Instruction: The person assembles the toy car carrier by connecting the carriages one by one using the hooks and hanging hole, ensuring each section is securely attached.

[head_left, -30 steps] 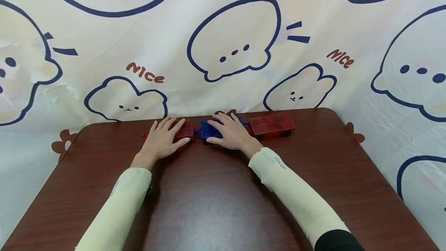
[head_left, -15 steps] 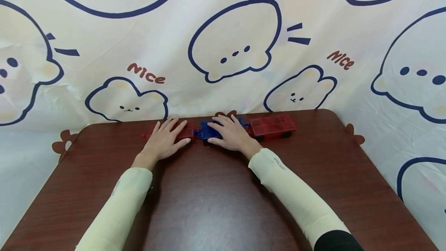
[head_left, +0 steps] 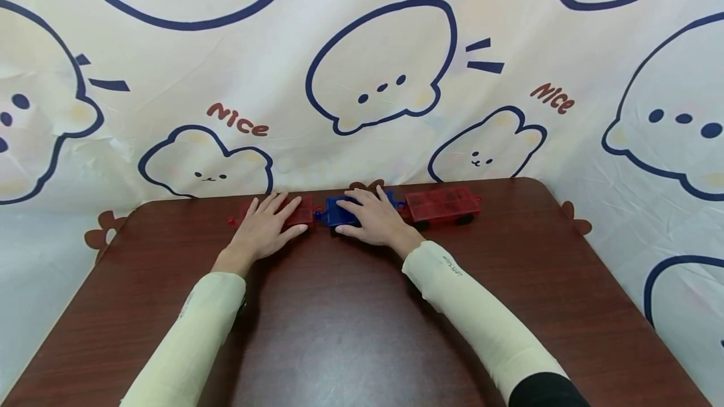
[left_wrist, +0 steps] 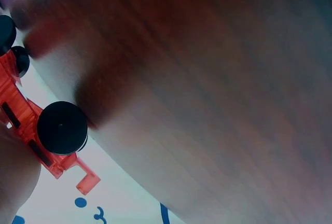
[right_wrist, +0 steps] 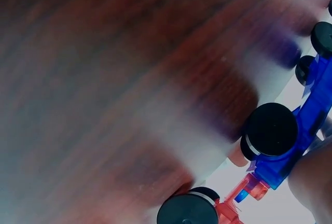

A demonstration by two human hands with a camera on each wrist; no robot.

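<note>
Three translucent plastic toy train wagons with black wheels stand in a row at the table's far edge in the head view. My left hand [head_left: 257, 235] rests over the left red wagon [head_left: 306, 211] with its fingers spread, covering much of it. Over the blue wagon [head_left: 337, 213] in the middle lies my right hand [head_left: 378, 218], fingers also spread. A second red wagon [head_left: 441, 203] stands untouched to its right. Small hooks join the blue wagon to its neighbours. The left wrist view shows the red wagon's wheel [left_wrist: 61, 128] and free hook [left_wrist: 88, 182].
The dark brown wooden table [head_left: 339, 331] stretches from the wagons toward me. A pale curtain [head_left: 362, 156] with blue cartoon outlines hangs right behind the far edge and along both sides.
</note>
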